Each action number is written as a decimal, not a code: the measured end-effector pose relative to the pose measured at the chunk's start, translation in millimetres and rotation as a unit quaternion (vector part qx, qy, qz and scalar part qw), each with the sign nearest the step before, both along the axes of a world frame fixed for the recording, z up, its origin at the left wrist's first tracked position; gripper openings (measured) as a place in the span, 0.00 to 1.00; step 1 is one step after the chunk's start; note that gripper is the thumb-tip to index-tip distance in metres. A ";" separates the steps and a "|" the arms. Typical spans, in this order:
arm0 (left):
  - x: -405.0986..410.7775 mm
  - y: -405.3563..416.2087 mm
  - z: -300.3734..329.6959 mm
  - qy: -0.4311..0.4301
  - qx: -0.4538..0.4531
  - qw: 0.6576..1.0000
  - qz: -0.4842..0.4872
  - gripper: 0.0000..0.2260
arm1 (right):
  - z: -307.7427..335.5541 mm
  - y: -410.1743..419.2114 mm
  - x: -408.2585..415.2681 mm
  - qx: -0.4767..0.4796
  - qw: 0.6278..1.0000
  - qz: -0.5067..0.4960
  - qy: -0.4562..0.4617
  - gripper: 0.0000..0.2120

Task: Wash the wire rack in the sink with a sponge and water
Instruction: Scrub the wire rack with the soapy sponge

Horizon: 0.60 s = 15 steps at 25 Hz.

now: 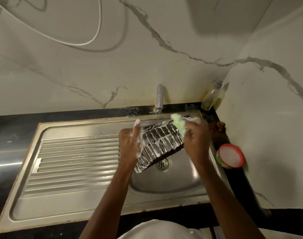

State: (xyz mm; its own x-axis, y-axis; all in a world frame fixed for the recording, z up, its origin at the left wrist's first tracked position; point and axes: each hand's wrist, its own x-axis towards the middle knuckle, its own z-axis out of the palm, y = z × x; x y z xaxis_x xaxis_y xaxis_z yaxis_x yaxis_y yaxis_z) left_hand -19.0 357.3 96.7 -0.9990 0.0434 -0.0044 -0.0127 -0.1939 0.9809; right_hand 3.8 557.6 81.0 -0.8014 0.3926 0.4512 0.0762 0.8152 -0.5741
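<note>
A black wire rack, streaked with white foam, is held tilted over the steel sink basin. My left hand grips the rack's left edge, fingers foamy. My right hand holds a soapy green sponge against the rack's upper right corner; hand and sponge are blurred. A thin stream of water falls from the tap onto the rack's top edge.
The ribbed steel drainboard lies left of the basin. A bottle of yellowish liquid stands in the back corner. A round tub with a red rim sits on the black counter at right. The drain shows below the rack.
</note>
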 end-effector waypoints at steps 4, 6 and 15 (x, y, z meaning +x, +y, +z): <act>5.7 2.3 2.8 0.007 0.008 1.000 0.006 0.29 | 1.5 32.0 -20.6 -0.036 0.993 -0.101 -0.058 0.17; 2.4 2.0 2.5 0.015 -0.006 1.000 0.006 0.28 | 6.5 -20.0 5.5 -0.050 0.998 -0.027 -0.037 0.17; -7.3 -3.9 -12.5 -0.106 -0.030 0.982 0.155 0.24 | -5.1 -15.6 28.6 -0.100 0.995 -0.022 0.018 0.07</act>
